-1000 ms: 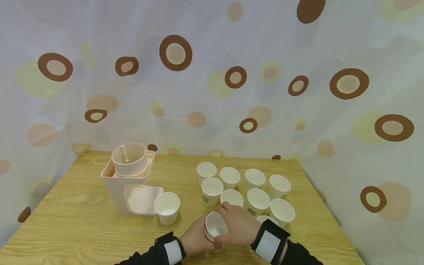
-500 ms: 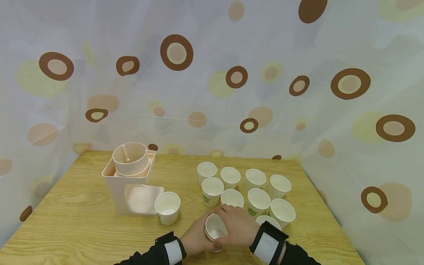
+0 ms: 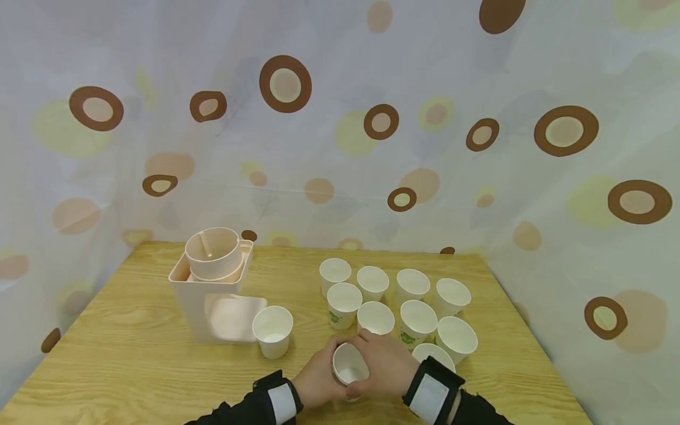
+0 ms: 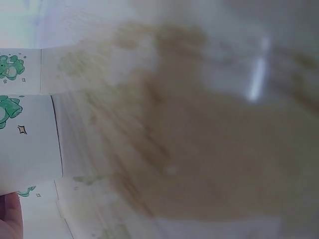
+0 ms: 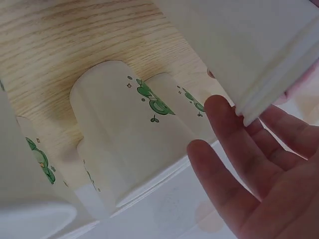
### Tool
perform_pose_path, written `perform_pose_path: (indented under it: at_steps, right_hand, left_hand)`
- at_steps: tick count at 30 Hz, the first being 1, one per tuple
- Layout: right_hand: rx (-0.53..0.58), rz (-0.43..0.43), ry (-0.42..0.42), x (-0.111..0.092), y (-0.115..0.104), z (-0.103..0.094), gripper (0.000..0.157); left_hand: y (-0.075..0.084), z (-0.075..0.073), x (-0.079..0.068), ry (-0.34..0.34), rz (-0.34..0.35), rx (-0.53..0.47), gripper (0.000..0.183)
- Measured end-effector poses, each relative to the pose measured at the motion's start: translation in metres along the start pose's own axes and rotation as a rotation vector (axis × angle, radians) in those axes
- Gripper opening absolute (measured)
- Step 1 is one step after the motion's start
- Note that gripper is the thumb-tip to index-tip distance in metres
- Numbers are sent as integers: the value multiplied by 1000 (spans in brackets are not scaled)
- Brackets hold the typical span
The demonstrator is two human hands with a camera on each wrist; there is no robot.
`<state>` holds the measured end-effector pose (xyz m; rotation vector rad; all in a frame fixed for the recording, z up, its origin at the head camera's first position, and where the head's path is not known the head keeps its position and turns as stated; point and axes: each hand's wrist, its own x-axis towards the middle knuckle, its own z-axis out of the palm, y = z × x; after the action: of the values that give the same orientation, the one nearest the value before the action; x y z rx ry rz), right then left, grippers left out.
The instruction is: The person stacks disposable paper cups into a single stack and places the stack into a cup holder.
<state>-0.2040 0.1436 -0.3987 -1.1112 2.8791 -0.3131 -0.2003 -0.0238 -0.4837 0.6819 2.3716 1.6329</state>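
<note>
Close to the table's front, both hands hold a small stack of white paper cups [image 3: 350,363], mouth up. My left hand [image 3: 320,378] curls round its left side. From the right, my right hand [image 3: 386,363] spans the rim, with the thumb at the near side and fingers at the far side. Two rims lie tightly together on the held cups [image 5: 269,59] in the right wrist view, with fingertips [image 5: 219,107] right at them. The left wrist view catches only a finger [image 4: 12,214] beside cups with green printed figures [image 4: 30,139].
Several upright paper cups [image 3: 418,319] stand in rows behind and right of the hands. One single cup [image 3: 273,330] stands left, beside a pale pink plastic container [image 3: 196,307] holding a round pink vessel [image 3: 212,254]. A patterned curtain [image 3: 340,147] hangs behind the wooden table [image 3: 133,366].
The head view has shifted slightly, so things sit a little further right in it. Both hands keep their grip on the stack, and its second rim shows less than before.
</note>
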Motion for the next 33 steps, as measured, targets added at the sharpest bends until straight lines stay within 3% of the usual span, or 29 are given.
perform_pose_path:
  at_steps: [4, 9, 15, 20, 33]
  right_hand:
    - [23, 41, 44, -9, 5, -7, 72]
    - [-12, 172, 129, -33, 23, -24, 71]
    - [-137, 290, 60, -58, 51, -32, 72]
    - [-177, 301, 13, -67, 63, -27, 75]
    - [-206, 308, 26, -74, 69, -17, 72]
  left_hand:
    - [2, 0, 1, -3, 3, -5, 75]
    - [3, -2, 1, -8, -24, -31, 75]
    - [2, -2, 4, 44, -59, -3, 77]
    - [1, 0, 8, 60, -53, 1, 79]
    - [6, 7, 10, 65, -38, -18, 81]
